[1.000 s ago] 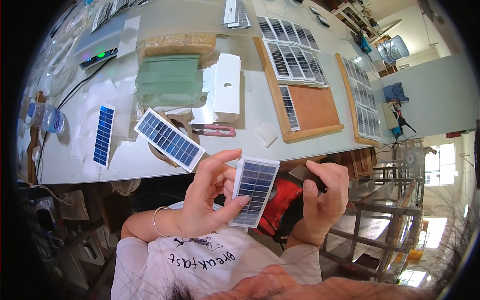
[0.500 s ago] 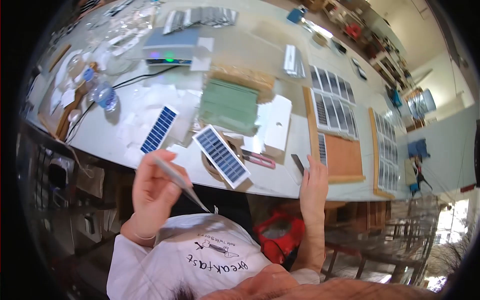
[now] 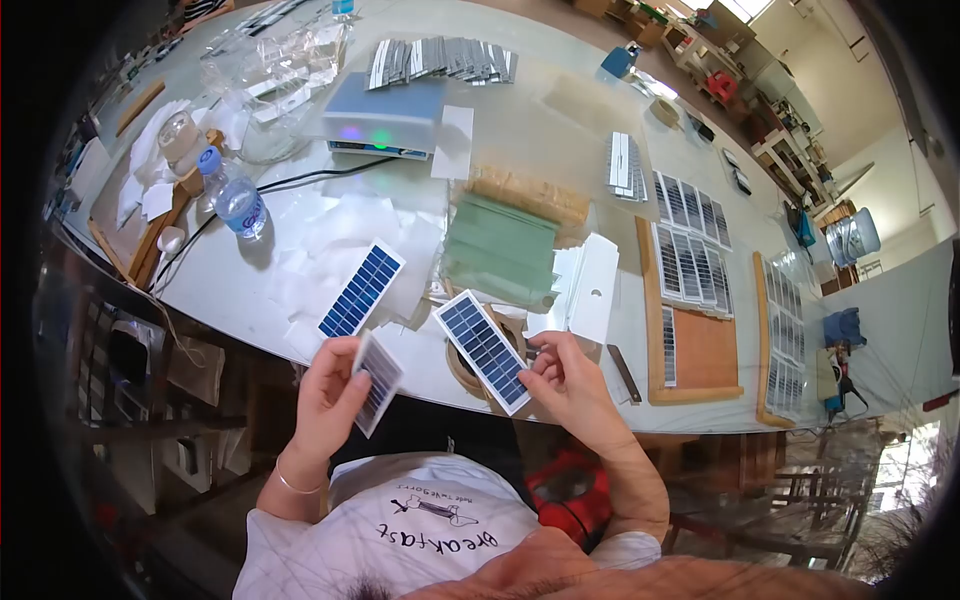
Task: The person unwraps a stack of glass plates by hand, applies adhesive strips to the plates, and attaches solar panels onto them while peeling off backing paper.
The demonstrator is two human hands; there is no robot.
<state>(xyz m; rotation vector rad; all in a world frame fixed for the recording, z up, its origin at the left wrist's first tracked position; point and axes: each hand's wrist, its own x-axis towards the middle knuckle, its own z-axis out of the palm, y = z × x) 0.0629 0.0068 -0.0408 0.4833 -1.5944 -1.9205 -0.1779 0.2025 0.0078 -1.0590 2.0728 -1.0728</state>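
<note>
My left hand (image 3: 328, 395), closed, holds a small solar panel (image 3: 378, 388) upright and tilted near the table's front edge. My right hand (image 3: 575, 385) pinches the right edge of a second solar panel (image 3: 482, 350) between thumb and fingers. That panel lies slanted over a brown tape roll (image 3: 462, 368), mostly covered by it. Another blue solar panel (image 3: 362, 288) rests on thin white sheets (image 3: 310, 255), just beyond my left hand. Right of my right hand lies a dark flat metal strip (image 3: 623, 373).
Behind the panels sit a green stack (image 3: 500, 245) and white card pieces (image 3: 590, 285). A blue-grey device (image 3: 382, 115) with lit lights and a water bottle (image 3: 238, 198) stand farther back. Wooden trays (image 3: 695, 393) of panels are at right. A red item (image 3: 570, 492) is below the table.
My right hand has moved left from beside the metal strip onto the slanted panel. My left hand has turned its panel from edge-on to show its cells. The view has shifted.
</note>
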